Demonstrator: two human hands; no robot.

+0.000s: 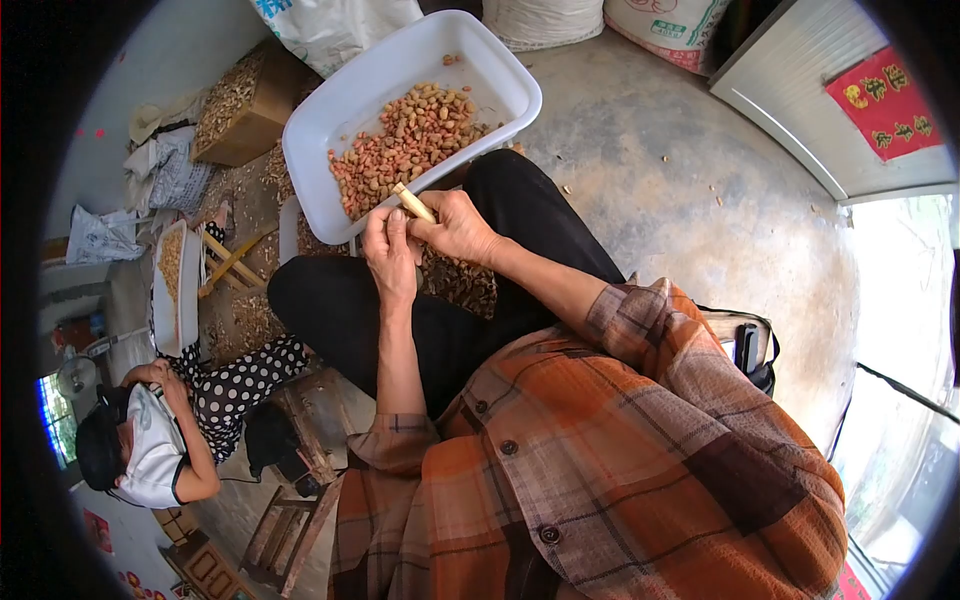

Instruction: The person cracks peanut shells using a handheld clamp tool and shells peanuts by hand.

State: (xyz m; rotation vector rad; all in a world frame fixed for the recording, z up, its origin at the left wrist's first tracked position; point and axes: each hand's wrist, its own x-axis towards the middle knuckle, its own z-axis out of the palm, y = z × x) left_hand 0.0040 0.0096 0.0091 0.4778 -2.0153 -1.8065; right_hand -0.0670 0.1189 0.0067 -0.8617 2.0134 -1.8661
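My right hand (458,228) is wrapped round a pale wooden tool (413,203), whose blunt end sticks out toward the upper left. Close against it, my left hand (391,250) has its thumb and fingers pinched together; whatever lies between them is hidden. Both hands are over my lap, just below a white plastic tub (310,190). Inside the tub lie reddish kernels (365,170) and brown nuts in their shells (428,110). Dark shell pieces (460,285) lie in my lap beneath the hands.
Another person (150,440) sits at the left beside a narrow white tub (180,320). A cardboard box (245,115) holds shells, with more shells on the floor. White sacks (545,22) stand behind the tub. A wooden stool (290,535) is at the lower left.
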